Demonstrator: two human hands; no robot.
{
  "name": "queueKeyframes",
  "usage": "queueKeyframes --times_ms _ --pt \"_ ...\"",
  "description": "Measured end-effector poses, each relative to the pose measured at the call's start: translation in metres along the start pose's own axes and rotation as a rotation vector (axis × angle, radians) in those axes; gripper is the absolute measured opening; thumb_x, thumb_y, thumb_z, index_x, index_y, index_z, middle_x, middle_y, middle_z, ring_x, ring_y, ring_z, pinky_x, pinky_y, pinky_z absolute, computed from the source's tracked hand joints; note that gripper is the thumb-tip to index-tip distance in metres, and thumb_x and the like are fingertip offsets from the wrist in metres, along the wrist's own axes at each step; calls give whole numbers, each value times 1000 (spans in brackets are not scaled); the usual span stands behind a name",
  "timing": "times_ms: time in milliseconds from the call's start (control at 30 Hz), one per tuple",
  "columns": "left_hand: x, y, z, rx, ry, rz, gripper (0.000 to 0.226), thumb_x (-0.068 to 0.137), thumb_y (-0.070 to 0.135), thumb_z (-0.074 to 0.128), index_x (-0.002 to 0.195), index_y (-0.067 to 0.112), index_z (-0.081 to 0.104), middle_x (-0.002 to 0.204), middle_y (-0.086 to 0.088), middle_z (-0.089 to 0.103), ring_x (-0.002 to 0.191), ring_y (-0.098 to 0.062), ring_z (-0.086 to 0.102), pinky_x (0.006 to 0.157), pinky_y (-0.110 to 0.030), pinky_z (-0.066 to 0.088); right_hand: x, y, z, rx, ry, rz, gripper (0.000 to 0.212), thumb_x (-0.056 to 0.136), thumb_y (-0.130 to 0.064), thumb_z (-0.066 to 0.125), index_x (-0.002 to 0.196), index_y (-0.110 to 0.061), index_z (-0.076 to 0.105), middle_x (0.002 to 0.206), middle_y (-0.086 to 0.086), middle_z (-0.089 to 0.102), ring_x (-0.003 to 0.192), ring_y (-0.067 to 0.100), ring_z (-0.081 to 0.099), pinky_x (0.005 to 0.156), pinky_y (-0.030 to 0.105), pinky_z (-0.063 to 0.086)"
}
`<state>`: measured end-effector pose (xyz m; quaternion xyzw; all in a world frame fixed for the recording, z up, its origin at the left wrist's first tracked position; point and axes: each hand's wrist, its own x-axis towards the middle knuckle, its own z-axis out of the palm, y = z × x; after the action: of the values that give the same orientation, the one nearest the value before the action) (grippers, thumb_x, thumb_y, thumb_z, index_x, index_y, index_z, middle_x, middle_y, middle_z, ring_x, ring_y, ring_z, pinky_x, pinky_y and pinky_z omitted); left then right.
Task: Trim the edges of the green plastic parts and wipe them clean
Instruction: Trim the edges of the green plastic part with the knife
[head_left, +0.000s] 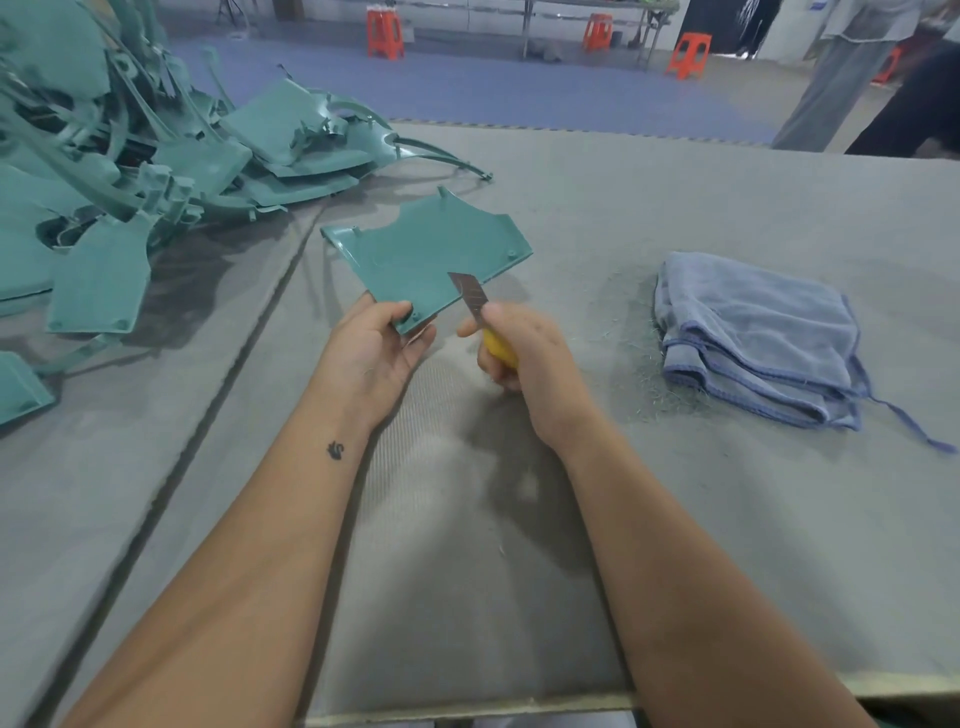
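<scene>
We are holding a flat green plastic part (426, 254) just above the grey padded table (675, 208), near the middle of the scene. Our left hand (374, 348) is pinching the part's near corner, thumb on top and fingers curled underneath. Our right hand (524, 358) is gripping a yellow-handled utility knife (480, 317), fingers wrapped around the handle and thumb lying along its top. The knife's dark blade is pointing away from us and touching the part's near right edge.

To the far left, a pile of green plastic parts (156, 156) is lying heaped on the table, with some pieces spreading toward the near left edge. To the right, well apart from our hands, a folded blue-grey cloth (753, 338) is resting on the table, with fine green shavings (639, 364) scattered just beside its left side. Beyond the table, orange stools (385, 32) are standing on the blue floor, and a person in grey clothes (841, 78) is standing at the far right.
</scene>
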<state>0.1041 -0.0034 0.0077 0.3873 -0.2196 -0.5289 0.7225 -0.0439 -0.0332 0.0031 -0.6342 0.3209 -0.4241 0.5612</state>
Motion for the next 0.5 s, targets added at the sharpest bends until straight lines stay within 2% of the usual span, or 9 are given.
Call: queueKeyframes --times_ms 67,167,267,333,500 --pt "0 0 -1 -22 0 0 32 97 -5 37 108 13 60 98 -3 70 82 -11 67 73 -21 56 0 0 0 -41 -13 33 40 96 -39 41 77 -15 66 56 -4 38 50 5 33 48 17 29" --pt "0 0 -1 -48 -27 14 28 95 -9 41 107 7 60 88 -3 73 78 -12 71 70 -21 57 1 1 6 -167 -7 21 29 98 -27 50 71 -20 58 58 -13 41 53 1 35 55 16 31" --pt "-1 -1 0 -43 -39 14 25 94 -11 44 102 4 62 84 -3 75 78 -12 72 68 -21 57 0 5 9 -202 -49 18 27 97 -16 52 70 -20 51 61 -6 47 52 2 37 52 14 32" --pt "-1 -2 0 -37 -50 0 25 93 -11 44 103 3 62 84 -5 75 78 -13 72 66 -21 57 1 5 9 -172 -64 34 29 98 -14 50 69 -19 51 55 -4 49 49 5 39 51 16 33" --pt "-2 -1 2 -18 -43 -34 24 92 -14 44 100 -1 63 80 -7 75 74 -15 73 62 -21 58 4 8 10 -197 -32 6 31 97 -11 50 67 -20 52 50 -11 40 51 10 32 50 22 29"
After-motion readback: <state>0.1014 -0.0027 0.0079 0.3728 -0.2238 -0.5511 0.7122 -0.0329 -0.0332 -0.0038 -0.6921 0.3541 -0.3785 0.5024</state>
